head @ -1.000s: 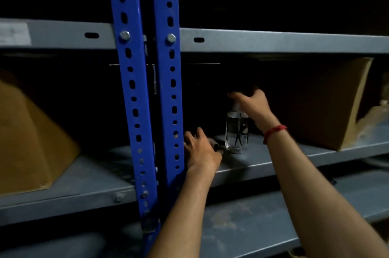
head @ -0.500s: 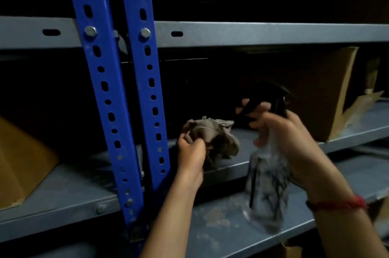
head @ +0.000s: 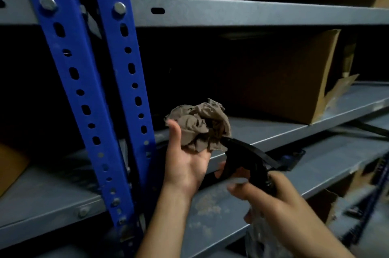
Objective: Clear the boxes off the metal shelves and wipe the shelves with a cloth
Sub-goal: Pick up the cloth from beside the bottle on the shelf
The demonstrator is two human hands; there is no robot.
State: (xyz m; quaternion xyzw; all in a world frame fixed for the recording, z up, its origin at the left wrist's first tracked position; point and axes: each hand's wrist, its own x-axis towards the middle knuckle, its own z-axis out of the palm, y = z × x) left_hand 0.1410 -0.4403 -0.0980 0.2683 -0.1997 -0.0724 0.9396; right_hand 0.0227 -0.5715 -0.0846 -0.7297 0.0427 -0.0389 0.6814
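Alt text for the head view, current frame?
A left hand holds a crumpled brown cloth palm-up while the right hand grips a spray bottle, its black nozzle aimed at the cloth. Behind them are grey metal shelves on blue uprights, with a cardboard box on the shelf to the right.

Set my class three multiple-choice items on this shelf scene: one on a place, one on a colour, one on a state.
1. Where is the cloth?
A. crumpled in the left hand
B. in a bucket
C. on the floor

2. What colour are the uprights?
A. red
B. blue
C. yellow

3. What is the right hand doing?
A. hanging empty
B. lying flat and open
C. gripping the spray bottle

Answers: 1 A, its fingers cup the bundle; 2 B, both perforated posts are blue; 3 C, its fingers curl round the black trigger head.
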